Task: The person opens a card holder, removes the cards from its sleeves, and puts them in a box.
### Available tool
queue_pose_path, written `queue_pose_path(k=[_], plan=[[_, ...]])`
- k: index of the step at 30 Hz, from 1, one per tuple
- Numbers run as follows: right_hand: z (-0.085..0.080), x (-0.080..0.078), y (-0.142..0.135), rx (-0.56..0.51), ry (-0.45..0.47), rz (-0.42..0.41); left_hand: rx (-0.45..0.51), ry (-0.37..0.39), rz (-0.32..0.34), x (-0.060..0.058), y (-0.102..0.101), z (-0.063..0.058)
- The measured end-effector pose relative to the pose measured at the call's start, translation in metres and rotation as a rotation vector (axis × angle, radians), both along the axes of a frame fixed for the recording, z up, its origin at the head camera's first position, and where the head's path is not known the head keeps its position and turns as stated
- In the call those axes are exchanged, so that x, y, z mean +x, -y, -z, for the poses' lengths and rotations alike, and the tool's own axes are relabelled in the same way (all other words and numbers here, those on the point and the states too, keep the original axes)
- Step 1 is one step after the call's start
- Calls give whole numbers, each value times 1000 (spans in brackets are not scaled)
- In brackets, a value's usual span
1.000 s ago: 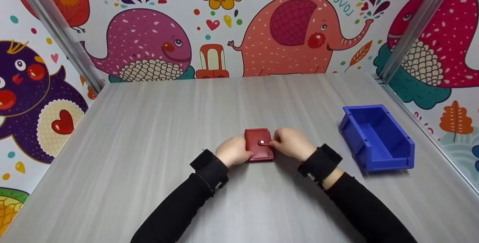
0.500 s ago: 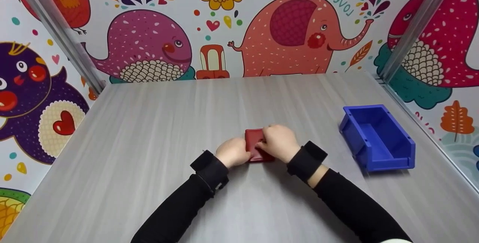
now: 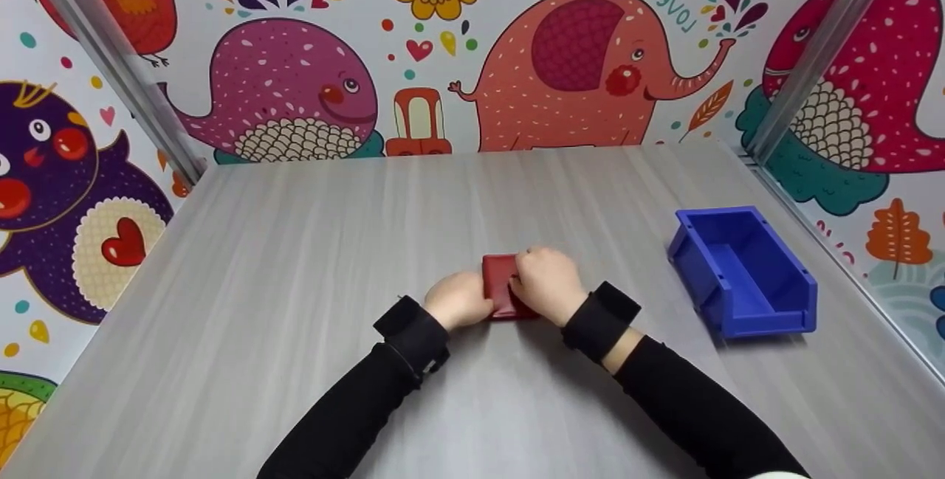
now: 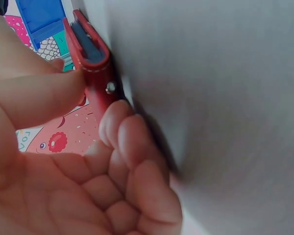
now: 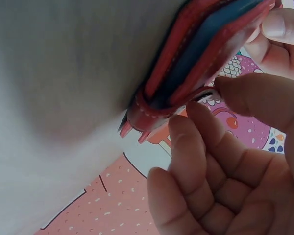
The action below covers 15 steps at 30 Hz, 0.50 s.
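Observation:
A small red leather wallet (image 3: 499,288) lies closed on the table between both hands. My left hand (image 3: 459,299) holds its left edge. In the left wrist view the thumb (image 4: 44,95) lies on the cover and the curled fingers are at the stitched spine, beside a metal stud (image 4: 110,87). My right hand (image 3: 550,281) covers the wallet's right part in the head view. In the right wrist view, its thumb and forefinger pinch the free end of the closing strap (image 5: 149,115), which bends round the opening side. Dark inner leaves (image 5: 196,54) show between the covers.
A blue open-fronted plastic bin (image 3: 746,272) stands on the right of the grey wood-grain table (image 3: 310,243). Cartoon-printed walls (image 3: 443,43) rise behind and at both sides, with metal posts at the corners.
My right hand has moved left from beside the wallet to over its cover, carrying the strap end with it and hiding the snap. The left hand and wallet have stayed in place.

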State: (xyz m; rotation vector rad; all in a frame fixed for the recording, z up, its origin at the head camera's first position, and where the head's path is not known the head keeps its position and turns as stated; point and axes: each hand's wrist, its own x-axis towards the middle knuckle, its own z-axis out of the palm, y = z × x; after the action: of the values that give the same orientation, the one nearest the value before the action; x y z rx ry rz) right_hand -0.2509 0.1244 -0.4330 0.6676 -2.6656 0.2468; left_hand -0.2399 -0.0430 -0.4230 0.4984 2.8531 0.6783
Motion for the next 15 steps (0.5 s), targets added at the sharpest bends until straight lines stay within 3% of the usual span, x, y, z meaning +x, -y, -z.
queue_pose_path(k=[7,15], plan=[[4,-2,1,-19,-16,-18,17,9,2,1,1,-1],[2,-8,-4,-73,78,-55,7,2,4,1,1,-1]])
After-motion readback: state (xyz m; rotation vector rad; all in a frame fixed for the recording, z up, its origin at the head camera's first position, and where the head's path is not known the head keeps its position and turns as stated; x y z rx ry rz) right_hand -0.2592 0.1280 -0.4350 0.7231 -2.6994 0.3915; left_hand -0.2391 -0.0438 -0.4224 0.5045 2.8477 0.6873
